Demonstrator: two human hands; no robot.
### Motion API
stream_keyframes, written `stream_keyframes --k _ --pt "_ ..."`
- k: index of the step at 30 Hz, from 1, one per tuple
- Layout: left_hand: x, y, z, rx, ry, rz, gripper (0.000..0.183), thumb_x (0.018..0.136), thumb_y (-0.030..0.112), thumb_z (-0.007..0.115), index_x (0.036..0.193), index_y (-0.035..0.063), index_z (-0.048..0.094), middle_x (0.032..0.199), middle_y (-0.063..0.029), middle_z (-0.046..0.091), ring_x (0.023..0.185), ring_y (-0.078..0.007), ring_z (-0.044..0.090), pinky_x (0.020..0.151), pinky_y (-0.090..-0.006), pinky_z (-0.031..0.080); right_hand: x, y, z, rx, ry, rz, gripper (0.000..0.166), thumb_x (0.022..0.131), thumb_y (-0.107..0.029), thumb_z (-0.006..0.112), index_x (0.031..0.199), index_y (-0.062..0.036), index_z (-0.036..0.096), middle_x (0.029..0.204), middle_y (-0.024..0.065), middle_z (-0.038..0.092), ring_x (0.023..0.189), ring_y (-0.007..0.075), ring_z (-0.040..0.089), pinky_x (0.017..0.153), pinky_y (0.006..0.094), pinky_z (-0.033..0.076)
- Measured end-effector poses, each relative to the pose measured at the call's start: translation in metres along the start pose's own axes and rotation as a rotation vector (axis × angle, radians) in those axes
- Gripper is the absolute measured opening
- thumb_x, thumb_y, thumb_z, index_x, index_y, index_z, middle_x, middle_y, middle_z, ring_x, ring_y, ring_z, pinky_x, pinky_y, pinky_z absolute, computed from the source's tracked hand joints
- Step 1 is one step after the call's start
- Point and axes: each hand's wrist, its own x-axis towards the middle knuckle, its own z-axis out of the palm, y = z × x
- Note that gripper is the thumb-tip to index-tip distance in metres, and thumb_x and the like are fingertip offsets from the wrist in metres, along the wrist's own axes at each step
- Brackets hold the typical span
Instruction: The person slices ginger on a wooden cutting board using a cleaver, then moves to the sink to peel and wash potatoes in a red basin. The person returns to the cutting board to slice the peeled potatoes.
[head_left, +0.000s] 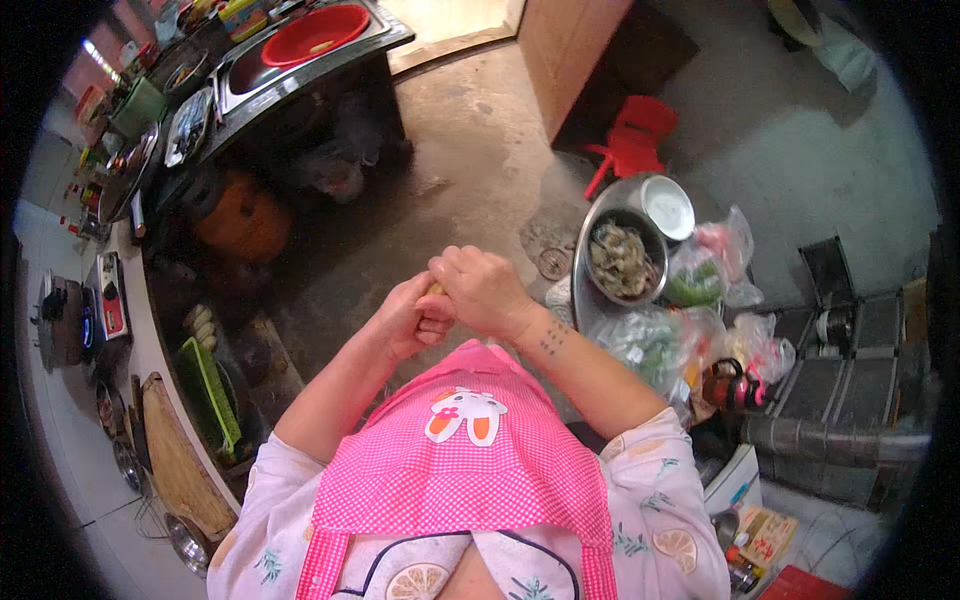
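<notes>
Both hands meet in front of the pink checked apron (465, 465), which bears a rabbit patch. Fingers of my left hand (411, 319) are curled around a small yellowish piece (436, 289), most of it hidden. My right hand (484, 289) closes over the same piece from the other side, knuckles up. What the piece is, I cannot tell. To the right, a metal bowl (626, 259) of greyish, wet-looking food sits on a round metal tray or tabletop (583, 262), beside a white bowl (667, 206).
Plastic bags of vegetables (645, 349) crowd the right side, near a red plastic chair (641, 135). On the left counter are a wooden cutting board (180, 457) and a pot (60, 319) at a lit gas stove (111, 296). A red basin (315, 37) rests over the sink (247, 79).
</notes>
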Motion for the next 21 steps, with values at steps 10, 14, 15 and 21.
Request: stream_keyframes --k 10,14,15,21 --pt "0.068 0.171 -0.045 0.063 0.263 0.301 0.038 0.093 0.043 0.038 0.072 0.0123 0.045 0.057 0.0051 0.029 0.043 -0.0050 0.022 0.037 -0.0200 0.016 0.164 0.114 0.118 0.254 0.049 0.256 0.027 0.091 -0.028 0.049 0.076 -0.0056 0.044 0.062 0.0137 0.055 0.054 0.0306 0.056 0.050 0.0395 0.042" --pt "0.084 0.263 -0.059 0.055 0.231 0.477 0.037 0.095 0.046 0.038 0.083 0.0118 0.045 0.059 0.0024 0.035 0.045 -0.0065 0.027 0.039 -0.0202 0.021 0.252 0.185 0.146 1.190 -0.077 0.527 0.038 0.094 -0.045 0.041 0.078 -0.0106 0.043 0.056 0.0012 0.044 0.046 0.0086 0.040 0.040 0.0219 0.031" --pt "0.085 0.284 -0.063 0.014 0.200 0.518 0.036 0.095 0.045 0.038 0.083 0.0118 0.045 0.060 0.0019 0.036 0.046 -0.0069 0.029 0.039 -0.0203 0.022 0.279 0.195 0.149 1.364 -0.149 0.609 0.039 0.093 -0.047 0.043 0.078 -0.0110 0.043 0.056 0.0018 0.045 0.046 0.0091 0.041 0.039 0.0216 0.031" --pt "0.079 0.374 -0.107 -0.007 0.193 0.796 0.041 0.090 0.044 0.047 0.100 0.0050 0.052 0.084 -0.0041 0.055 0.072 -0.0135 0.055 0.055 -0.0240 0.048 0.375 0.245 0.186 2.002 -0.438 0.991 0.043 0.084 -0.054 0.051 0.082 -0.0108 0.045 0.073 0.0066 0.049 0.049 0.0088 0.041 0.037 0.0160 0.029"
